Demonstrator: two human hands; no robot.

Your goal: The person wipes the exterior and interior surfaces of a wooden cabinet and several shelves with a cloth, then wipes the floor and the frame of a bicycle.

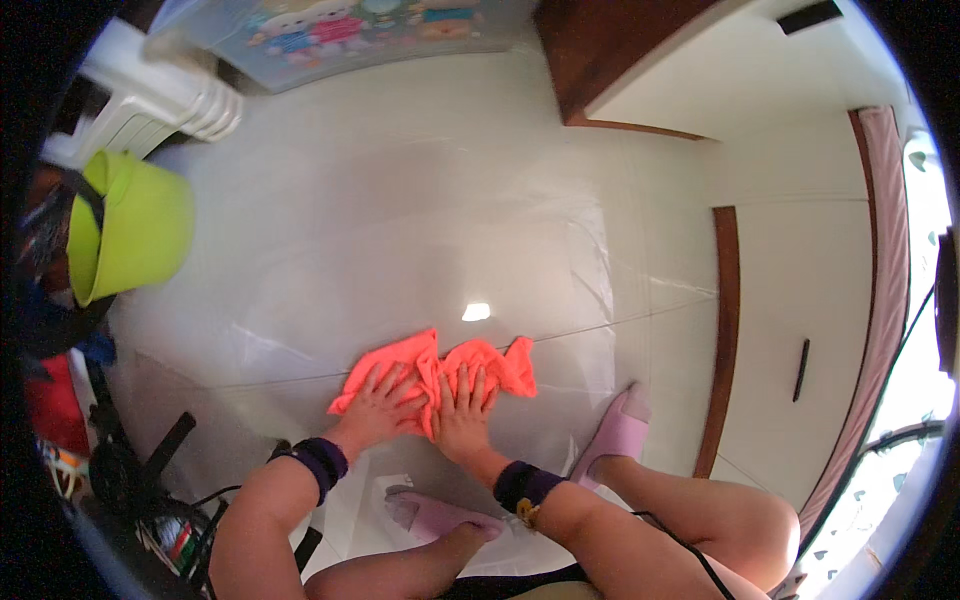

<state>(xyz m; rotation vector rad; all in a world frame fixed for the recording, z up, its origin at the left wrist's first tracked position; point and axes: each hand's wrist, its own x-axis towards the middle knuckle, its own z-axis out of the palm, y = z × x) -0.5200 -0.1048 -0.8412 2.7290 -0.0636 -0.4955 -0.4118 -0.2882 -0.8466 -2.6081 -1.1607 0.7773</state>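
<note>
An orange-red cloth (pixel 487 360) lies bunched on a floor covered with clear plastic sheeting (pixel 525 262). My left hand (pixel 384 405) rests palm down on the cloth's left part, fingers spread. Just right of it, my right hand (pixel 463 416) presses flat on the middle of the cloth, its fingers slightly apart. Both palms hide some of the cloth beneath them. Dark bands circle both wrists.
A yellow-green bucket (pixel 146 225) and white stacked stools (pixel 172 112) stand at the left. Pink slippers (pixel 622 431) are on my feet. A white cabinet (pixel 787 300) lines the right side, and a printed plastic box (pixel 360 37) is at the top. Black-framed equipment (pixel 150 465) sits lower left.
</note>
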